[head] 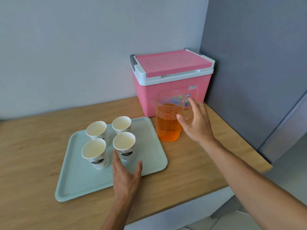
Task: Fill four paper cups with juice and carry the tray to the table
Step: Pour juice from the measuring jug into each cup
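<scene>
Several white paper cups stand empty in a square on a pale green tray (149,163); the near right cup (124,144) is closest to my left hand (127,176), which hovers open over the tray just in front of it. A clear measuring jug (168,120), about two thirds full of orange juice, stands on the wooden counter right of the tray. My right hand (197,123) is open at the jug's right side, by its handle, fingers spread and not closed on it.
A pink cooler box (172,80) with a shut lid stands behind the jug in the corner. The wooden counter (33,146) ends at a grey wall on the right, and its front edge drops off near me.
</scene>
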